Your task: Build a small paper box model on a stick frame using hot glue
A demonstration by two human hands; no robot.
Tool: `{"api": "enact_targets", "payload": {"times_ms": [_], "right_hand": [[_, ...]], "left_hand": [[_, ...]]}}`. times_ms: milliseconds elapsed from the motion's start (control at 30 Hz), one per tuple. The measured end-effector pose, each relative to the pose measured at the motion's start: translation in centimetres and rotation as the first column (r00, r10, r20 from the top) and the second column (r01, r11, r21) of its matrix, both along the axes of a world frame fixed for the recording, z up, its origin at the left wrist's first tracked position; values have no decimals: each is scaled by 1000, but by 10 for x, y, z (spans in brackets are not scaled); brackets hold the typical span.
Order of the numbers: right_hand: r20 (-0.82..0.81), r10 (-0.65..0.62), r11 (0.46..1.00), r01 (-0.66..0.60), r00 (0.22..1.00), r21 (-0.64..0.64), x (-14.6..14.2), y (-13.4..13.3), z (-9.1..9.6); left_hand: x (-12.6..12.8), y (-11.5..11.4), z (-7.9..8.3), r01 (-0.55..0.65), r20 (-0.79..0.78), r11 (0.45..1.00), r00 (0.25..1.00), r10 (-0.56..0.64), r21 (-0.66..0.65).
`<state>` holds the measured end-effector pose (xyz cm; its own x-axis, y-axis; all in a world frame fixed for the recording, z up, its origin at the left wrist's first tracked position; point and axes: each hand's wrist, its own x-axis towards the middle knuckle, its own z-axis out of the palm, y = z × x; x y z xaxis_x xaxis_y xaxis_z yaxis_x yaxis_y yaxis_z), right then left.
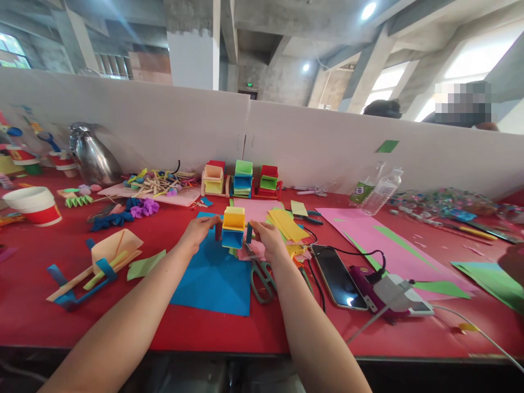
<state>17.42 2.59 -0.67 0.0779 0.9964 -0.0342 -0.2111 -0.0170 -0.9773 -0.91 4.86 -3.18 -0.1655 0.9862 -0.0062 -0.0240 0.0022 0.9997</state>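
Observation:
Both my hands hold a small stack of folded paper boxes (233, 227), a yellow one on top of a blue one, just above a blue paper sheet (213, 278) on the red table (254, 327). My left hand (200, 230) pinches the stack's left side, where a dark red strip shows. My right hand (264, 238) pinches a blue strip on its right side. Green-handled scissors (262, 278) lie under my right wrist. Yellow paper strips (289, 224) lie just right of the stack.
Three finished paper box stacks (241, 180) stand at the white partition. A metal kettle (92, 155), craft sticks (159, 183) and paper cups (35, 204) are at the left. A phone (338, 275), a charger device (391, 292), pink paper (368, 234) and bottles (379, 194) are at the right. A person sits beyond the partition.

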Motion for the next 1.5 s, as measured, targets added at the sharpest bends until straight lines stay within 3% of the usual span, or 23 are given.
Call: {"api": "enact_targets", "payload": {"times_ms": [433,1100,1500], "right_hand": [[-103,48,998,-51,994,-23,-2,1,-3],[-110,40,998,-44,993,-33,-3,0,-2],[-114,-60,998,56,992,-39,3,4,-5]], "left_hand": [[-1,2,-1,-18,-7,1000,1000,18,0],[0,0,0,-16,-28,1000,999,16,20],[0,-3,-2,16,-120,994,993,-3,107]]}}
